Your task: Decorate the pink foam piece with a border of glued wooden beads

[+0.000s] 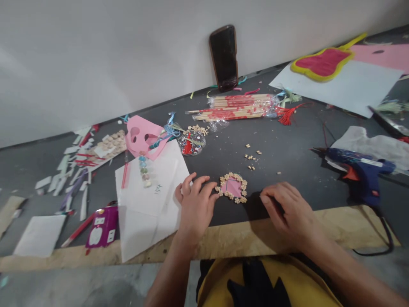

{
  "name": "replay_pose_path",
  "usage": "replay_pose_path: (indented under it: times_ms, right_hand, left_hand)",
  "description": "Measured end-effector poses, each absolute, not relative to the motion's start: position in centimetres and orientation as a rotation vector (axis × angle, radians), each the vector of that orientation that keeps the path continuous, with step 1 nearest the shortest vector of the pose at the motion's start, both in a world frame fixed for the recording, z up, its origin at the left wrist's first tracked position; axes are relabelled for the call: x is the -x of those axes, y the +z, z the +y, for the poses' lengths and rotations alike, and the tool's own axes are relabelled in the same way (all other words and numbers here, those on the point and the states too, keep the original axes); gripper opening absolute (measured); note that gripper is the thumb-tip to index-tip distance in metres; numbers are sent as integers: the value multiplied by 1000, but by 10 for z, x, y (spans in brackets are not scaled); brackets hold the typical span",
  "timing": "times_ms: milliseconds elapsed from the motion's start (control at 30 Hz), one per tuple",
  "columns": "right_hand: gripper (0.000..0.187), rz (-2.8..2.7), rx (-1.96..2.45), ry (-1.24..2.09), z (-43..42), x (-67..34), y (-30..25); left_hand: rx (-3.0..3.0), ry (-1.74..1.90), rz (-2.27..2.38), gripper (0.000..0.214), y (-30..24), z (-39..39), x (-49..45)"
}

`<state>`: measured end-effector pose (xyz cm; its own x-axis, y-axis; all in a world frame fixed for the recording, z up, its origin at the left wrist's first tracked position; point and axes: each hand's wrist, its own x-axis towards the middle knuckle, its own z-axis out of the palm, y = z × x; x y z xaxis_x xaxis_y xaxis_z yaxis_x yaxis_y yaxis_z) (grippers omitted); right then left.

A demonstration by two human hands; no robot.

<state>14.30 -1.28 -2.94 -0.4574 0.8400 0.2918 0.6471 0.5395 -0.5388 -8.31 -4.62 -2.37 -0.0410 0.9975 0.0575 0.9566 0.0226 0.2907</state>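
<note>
A small pink piece (232, 189) edged with light wooden flower-like clusters lies flat on the dark table before me. My left hand (196, 200) rests at its left side, fingers spread, the fingertips touching or almost touching the edge. To its right, apart from it, my right hand (286, 207) lies with curled fingers, thumb and index tips together; anything between them is hidden. Several small wooden bits (251, 157) are scattered just beyond the piece. Under my left hand's outer side is a white sheet (143, 221).
A blue glue gun (367, 170) with its cord lies at right. Wrapped sticks (239, 106) and a leaning phone (224, 57) are at the back. Pink mask-shaped paper (143, 136), a purple packet (102, 227) and loose strips (65, 164) lie at left.
</note>
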Motion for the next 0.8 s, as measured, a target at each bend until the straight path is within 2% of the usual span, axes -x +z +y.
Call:
replay_pose_path:
  times_ms: [133, 300, 400, 500, 600, 800]
  right_hand:
    - [29, -2190, 1325, 419, -13, -155, -25]
    - [36, -2112, 1453, 341, -21, -182, -20]
    - [34, -2058, 1508, 375, -29, -202, -26]
    - [23, -1956, 1513, 430, -33, -212, -36]
    - [16, -1895, 1393, 452, -31, -213, -39]
    - [31, -1934, 1031, 740, -29, -216, -26]
  left_hand:
    - [-2064, 409, 2096, 21, -24, -45, 84]
    - [-2152, 495, 2179, 34, -26, -57, 88]
    - [-2335, 607, 2143, 39, -34, -79, 92]
    - [-2486, 580, 2127, 40, -46, -102, 96]
    - [-2671, 575, 2038, 41, -57, -117, 101]
    - [-2648, 519, 2028, 41, -64, -121, 102]
